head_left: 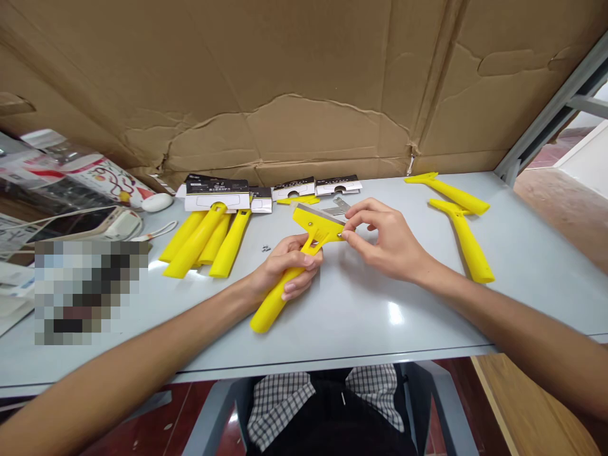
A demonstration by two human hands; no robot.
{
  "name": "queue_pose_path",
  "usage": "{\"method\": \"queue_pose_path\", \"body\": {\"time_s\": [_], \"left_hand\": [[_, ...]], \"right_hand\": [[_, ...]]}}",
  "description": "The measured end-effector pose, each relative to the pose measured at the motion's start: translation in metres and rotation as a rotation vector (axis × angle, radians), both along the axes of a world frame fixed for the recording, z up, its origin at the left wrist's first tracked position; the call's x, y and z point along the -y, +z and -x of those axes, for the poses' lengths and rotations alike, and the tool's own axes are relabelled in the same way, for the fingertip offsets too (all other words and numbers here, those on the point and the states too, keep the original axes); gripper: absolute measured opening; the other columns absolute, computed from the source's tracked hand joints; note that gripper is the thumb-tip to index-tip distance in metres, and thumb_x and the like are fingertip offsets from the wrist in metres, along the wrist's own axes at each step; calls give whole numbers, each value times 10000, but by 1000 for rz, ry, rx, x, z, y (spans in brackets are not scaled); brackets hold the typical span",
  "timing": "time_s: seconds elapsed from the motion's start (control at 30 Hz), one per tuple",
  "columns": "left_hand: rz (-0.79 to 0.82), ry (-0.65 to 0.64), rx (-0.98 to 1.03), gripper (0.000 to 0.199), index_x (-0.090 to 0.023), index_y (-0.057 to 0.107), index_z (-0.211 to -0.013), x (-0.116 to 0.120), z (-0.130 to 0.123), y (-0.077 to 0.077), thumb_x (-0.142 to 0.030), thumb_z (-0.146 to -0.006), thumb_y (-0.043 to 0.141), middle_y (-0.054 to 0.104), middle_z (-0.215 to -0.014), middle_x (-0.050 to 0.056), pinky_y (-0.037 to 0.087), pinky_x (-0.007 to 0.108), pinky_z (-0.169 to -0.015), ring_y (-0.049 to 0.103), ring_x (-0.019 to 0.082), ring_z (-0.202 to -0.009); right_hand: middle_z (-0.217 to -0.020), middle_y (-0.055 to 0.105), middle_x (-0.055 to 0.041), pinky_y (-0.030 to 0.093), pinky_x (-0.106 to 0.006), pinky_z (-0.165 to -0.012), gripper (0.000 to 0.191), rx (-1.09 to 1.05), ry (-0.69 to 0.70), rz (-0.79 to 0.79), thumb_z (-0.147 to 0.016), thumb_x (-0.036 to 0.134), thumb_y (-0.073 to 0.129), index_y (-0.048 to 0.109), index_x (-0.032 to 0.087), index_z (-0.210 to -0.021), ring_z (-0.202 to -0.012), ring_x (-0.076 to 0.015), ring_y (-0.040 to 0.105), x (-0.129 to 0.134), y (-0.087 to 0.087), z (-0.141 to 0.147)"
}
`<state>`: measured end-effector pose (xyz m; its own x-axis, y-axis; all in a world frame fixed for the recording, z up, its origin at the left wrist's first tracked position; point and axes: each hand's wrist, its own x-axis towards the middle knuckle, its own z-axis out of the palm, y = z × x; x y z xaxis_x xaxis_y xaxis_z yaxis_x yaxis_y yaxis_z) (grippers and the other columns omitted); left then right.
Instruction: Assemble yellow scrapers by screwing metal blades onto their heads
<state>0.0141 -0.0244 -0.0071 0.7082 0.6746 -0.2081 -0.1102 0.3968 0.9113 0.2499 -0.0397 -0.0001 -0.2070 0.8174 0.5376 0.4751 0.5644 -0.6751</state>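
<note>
Well, in the head view, my left hand (294,263) is wrapped round the yellow scraper (273,304), fingers closed on it below the neck, with the handle slanting towards the near side and the head pointing far. A metal strip (320,215) lies along the head's far edge. My right hand (387,240) has its thumb and index finger drawn close at the right end of the head, beside a shiny screw (340,235); whether they pinch the screw or only touch the edge, I cannot tell.

I judge that the work in hand is at that right-hand fastening. The next move, to my mind, calls for a steady left grip, small fingertip movements and skin kept off the strip's edge.

To the left, a few small metal pieces (266,248) lie on the table (380,335), near more yellow handles (190,250) with black-and-white cards (216,193). Flat metal plates (341,203) rest just beyond the head, and two loose yellow handles (470,250) lie to the right.
</note>
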Motion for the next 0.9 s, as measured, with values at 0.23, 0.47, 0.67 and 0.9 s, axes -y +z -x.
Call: {"method": "queue_pose_path", "body": {"time_s": [0.23,0.47,0.67,0.9], "left_hand": [[31,-13,79,242,-187,529,-710,-5,2,-2,-267,-856,705,406,-390,-76,337,147,-280,275,56,-253],[77,-24,115,229,-191,530,-719,-8,4,-6,-266,-882,673,384,-389,-81,337,143,-282,267,58,-253],[93,-6,111,218,-191,528,-726,-10,5,-8,-259,-895,648,371,-389,-86,340,136,-283,257,56,-253],[97,-7,107,216,-192,529,-724,-10,6,-10,-256,-895,646,370,-385,-85,338,138,-278,257,58,-250]], "right_hand": [[-1071,738,-78,570,-412,-838,79,-12,-21,-77,-924,223,685,735,221,-863,-978,-230,696,-3,-2,-2],[-1097,710,-91,535,-419,-821,120,135,-16,-274,-942,164,662,758,231,-918,-1013,-244,698,-3,-7,-2],[-1168,748,-60,456,-426,-823,152,260,-27,-326,-970,177,656,775,271,-974,-984,-232,694,-5,-11,-3],[-1227,747,-66,426,-424,-823,199,324,-27,-315,-961,180,653,782,292,-1062,-1026,-252,680,-3,-13,-2]]}}
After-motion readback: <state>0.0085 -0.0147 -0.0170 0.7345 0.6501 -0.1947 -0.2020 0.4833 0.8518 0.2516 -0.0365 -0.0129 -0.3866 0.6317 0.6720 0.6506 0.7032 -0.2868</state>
